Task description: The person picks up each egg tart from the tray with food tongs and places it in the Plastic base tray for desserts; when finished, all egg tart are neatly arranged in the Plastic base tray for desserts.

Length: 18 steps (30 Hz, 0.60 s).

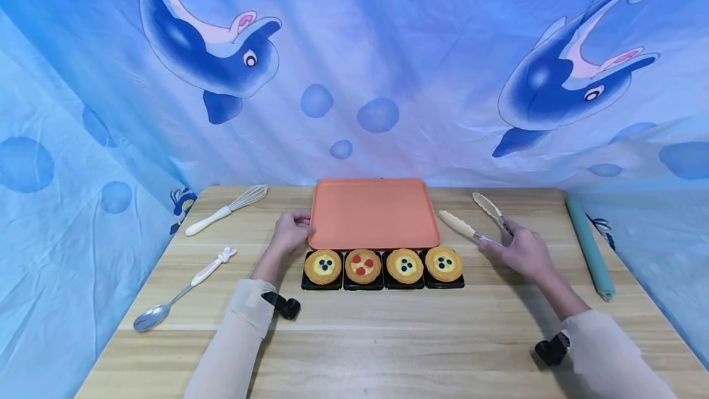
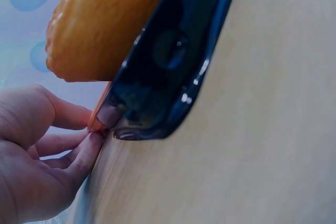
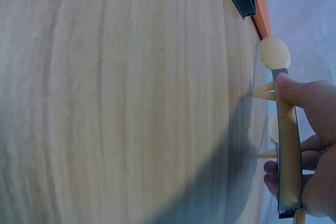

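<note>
At its left edge, the orange tray point(image 1: 376, 214) is pinched between the thumb and fingers of my left hand point(image 1: 291, 231); the left wrist view shows this grip on the tray's rim point(image 2: 96, 115). My right hand point(image 1: 523, 252) holds a pair of tongs point(image 1: 456, 224) with cream scalloped tips and metal arms. The tongs' arms are spread apart, with nothing between the tips, to the right of the tray. Along the tray's near edge stands a row of several tarts, one with red fruit point(image 1: 362, 266) and the others with dark berries point(image 1: 404, 265), each on a small black holder point(image 1: 323, 286).
A whisk point(image 1: 227, 209) lies at the back left of the wooden table point(image 1: 376, 343). Nearer, also on the left, is a spoon point(image 1: 183, 291) with a rabbit-topped handle. A rolled teal mat point(image 1: 591, 248) lies along the right side. Behind the table hangs a blue dolphin-print curtain point(image 1: 443, 79).
</note>
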Each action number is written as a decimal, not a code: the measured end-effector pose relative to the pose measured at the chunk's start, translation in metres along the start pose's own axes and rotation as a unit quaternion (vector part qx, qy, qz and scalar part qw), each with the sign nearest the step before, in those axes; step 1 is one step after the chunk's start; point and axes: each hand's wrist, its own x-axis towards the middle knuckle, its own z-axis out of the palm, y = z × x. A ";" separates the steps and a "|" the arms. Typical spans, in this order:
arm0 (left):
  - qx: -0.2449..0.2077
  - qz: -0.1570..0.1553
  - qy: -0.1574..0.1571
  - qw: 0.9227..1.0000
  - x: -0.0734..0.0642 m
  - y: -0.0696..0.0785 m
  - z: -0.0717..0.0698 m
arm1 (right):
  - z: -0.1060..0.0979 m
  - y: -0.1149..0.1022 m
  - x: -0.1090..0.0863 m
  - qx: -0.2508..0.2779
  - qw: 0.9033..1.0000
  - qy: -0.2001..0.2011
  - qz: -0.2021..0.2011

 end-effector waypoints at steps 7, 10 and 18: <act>0.001 0.000 0.003 1.000 -0.001 -0.001 -0.003 | 0.000 -0.008 -0.002 -0.031 0.999 -0.020 0.032; 0.018 0.007 0.004 1.000 -0.002 -0.002 -0.006 | 0.000 -0.013 -0.004 -0.049 0.997 -0.031 0.045; 0.042 0.024 0.006 0.999 -0.004 -0.002 -0.008 | -0.001 -0.024 -0.011 -0.060 0.995 -0.040 0.071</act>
